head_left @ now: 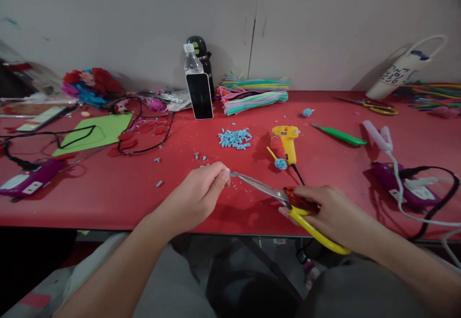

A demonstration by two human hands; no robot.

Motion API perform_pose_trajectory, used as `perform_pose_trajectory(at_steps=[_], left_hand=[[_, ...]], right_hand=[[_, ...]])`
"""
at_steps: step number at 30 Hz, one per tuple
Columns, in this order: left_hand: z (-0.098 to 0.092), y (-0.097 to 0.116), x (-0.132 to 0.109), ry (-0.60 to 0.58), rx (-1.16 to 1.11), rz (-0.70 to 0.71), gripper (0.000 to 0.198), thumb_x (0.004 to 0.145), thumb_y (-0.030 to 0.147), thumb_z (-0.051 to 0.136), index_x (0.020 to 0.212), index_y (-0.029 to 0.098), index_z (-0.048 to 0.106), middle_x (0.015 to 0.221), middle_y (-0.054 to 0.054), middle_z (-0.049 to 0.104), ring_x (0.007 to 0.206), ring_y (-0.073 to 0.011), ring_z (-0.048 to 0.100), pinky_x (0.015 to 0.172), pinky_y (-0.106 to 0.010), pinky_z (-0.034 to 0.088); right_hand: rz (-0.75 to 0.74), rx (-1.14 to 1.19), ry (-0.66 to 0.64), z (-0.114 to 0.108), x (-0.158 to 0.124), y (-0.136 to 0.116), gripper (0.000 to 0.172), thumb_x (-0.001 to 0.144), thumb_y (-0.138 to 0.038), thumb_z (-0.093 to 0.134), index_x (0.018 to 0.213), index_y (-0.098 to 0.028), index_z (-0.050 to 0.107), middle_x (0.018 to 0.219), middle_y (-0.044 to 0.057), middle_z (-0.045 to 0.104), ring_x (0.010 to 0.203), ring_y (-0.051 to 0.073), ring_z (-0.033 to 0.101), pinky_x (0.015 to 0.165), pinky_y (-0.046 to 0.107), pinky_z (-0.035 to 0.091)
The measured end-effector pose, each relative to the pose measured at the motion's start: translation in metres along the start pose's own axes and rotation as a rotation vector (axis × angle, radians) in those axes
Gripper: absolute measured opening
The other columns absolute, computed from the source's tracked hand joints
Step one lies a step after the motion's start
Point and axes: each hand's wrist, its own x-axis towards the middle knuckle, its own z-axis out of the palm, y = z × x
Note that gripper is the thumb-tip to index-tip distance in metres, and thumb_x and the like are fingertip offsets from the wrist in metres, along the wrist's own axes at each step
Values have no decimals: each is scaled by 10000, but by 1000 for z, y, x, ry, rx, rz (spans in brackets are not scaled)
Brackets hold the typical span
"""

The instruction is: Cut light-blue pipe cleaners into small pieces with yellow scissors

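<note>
My left hand (202, 188) is closed in a pinch at the front middle of the table. A short end of a light blue pipe cleaner (232, 174) pokes out past its thumb; the rest is hidden in the fingers. My right hand (329, 212) grips the scissors (262, 186) by their yellow and red handles. The blade tips meet the blue end beside my left thumb. Beyond the hands lies a pile of cut blue pieces (235, 138), with a few strays (159, 183) left of it. A blue pom-pom on a yellow stem (281, 164) rests by the yellow glue gun (286, 140).
Bundles of pipe cleaners (255, 102) lie along the wall, right of a propped phone (200, 96) and bottles. On the right are a green cutter (342, 136), other scissors (378, 107) and a purple power strip (403, 188). Black cables (169, 133) cross the left side.
</note>
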Motion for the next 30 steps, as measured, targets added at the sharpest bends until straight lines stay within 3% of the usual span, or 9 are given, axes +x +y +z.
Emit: perform_pose_trajectory(at_steps=[11,30], left_hand=[[-2,-5,2,74,38,127,269,1024,308,360,793,191,437,711,39,452,650,-98,415,625,-241,343],[-1,-6,2,70,57,132,248,1016,302,394,809,191,472,705,41,474,638,-90,424,609,-229,347]], right_hand=[[7,47,-11,-10,0,-11,454,854,-576,577,662,-214,384,609,-59,293,583,116,221,489,227,236],[24,9,-22,-1,0,0,414,865,-580,553,688,-210,494,604,-43,428,553,111,287,480,230,257]])
